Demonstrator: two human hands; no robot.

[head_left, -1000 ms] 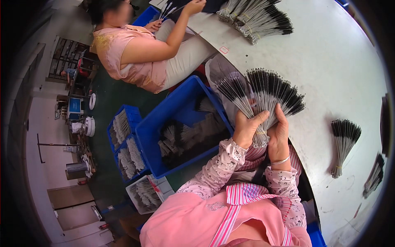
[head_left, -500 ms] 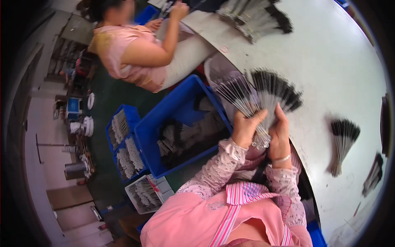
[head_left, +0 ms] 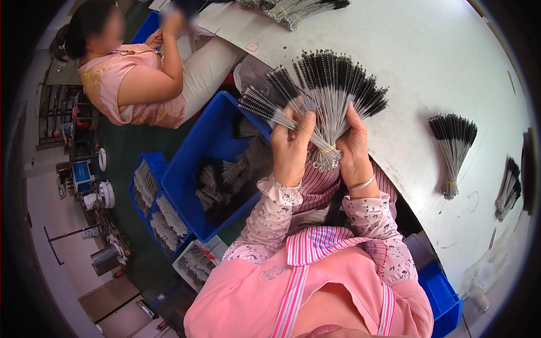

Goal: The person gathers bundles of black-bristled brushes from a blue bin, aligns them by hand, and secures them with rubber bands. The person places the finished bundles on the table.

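Note:
A fanned bundle of wire tube brushes (head_left: 332,84), with black bristles, bare wire stems and looped ends, is held between both my hands above the table's near edge. A yellowish rubber band goes around the stems near the loops. My left hand (head_left: 288,149) is closed on the left part of the bundle, its thumb across the stems; some brushes splay out to the left there. My right hand (head_left: 355,155) grips the right side, thumb raised along the stems and its other fingers mostly hidden behind them. A banded brush bundle (head_left: 452,143) lies on the table to the right.
Another brush bundle (head_left: 509,188) lies farther right on the pale table (head_left: 406,67); more bundles (head_left: 290,12) lie at its far edge. Left of me stands a large blue bin (head_left: 217,127) with brush bundles inside, beside smaller blue crates (head_left: 152,205). A co-worker (head_left: 143,84) sits at the far left.
My view has shifted, so the surroundings appear moved leftward and up. The brushes are still in both my hands; the left ones now splay farther out and the banded loops show more clearly.

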